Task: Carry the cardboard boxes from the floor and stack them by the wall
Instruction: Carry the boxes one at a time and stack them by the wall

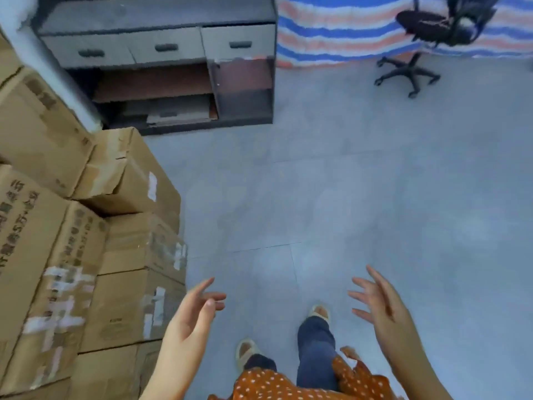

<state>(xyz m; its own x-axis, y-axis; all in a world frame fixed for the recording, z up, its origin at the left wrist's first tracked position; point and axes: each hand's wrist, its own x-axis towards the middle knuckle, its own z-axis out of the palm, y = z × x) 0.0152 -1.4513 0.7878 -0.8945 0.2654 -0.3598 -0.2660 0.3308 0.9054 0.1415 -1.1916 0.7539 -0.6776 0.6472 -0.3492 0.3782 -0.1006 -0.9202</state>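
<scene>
We see both hands empty, fingers spread: left hand (191,313), right hand (380,301). The cardboard boxes (86,241) already stand stacked at our left (several tiers), none on the visible floor (331,197), so most carrying seems done

The cardboard boxes (57,226) are tan-brown with dark printed lettering and whitish tape patches. The floor (346,197) is pale blue-grey tile. A tarp (331,30) carries blue, white and salmon stripes. The cabinet (161,62) is dark grey (its drawers lighter grey). The office chair (427,27) is black. The garment (288,382) is orange with white dots, the trousers (315,350) dark blue.
</scene>
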